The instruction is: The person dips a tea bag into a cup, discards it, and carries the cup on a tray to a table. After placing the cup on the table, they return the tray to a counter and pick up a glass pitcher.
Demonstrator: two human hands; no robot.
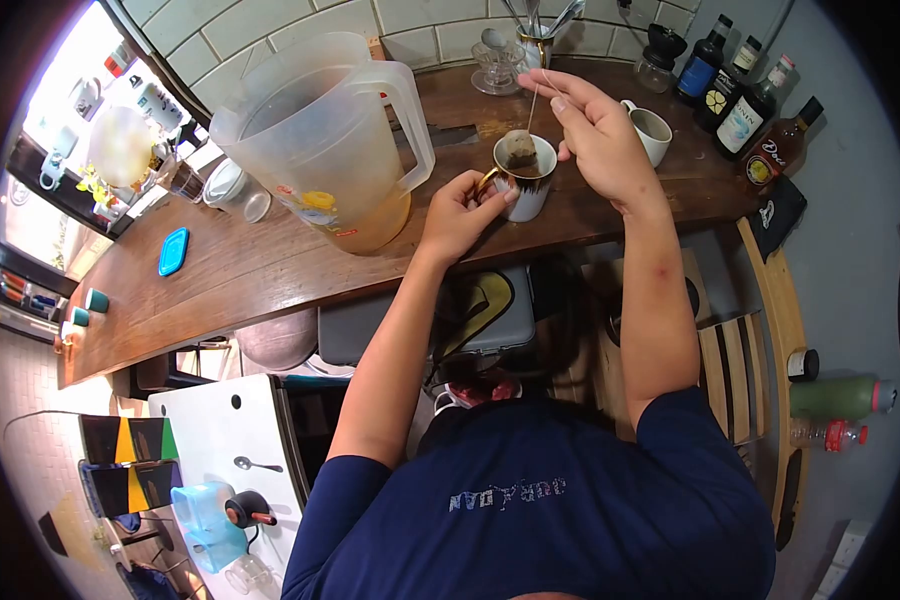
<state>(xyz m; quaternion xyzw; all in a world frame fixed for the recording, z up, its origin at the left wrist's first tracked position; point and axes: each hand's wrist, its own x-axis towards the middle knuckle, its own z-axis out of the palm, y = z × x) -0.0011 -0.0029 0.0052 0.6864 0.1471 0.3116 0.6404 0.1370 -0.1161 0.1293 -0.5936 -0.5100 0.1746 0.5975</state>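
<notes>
Tea bag (521,156): hanging by its string (532,110) at the mouth of the white mug (527,202)
Left hand (460,216): grasping the mug by its handle side
Right hand (600,128): pinching the string above the mug
Plastic pitcher (295,150): on the wooden counter (260,270), left of the mug
Pale cup (656,150): right of the mug
Bottles (752,122): farther right of the mug

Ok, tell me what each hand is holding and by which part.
Left hand: the mug, by its handle. Right hand: the tea bag, by its string.
</notes>
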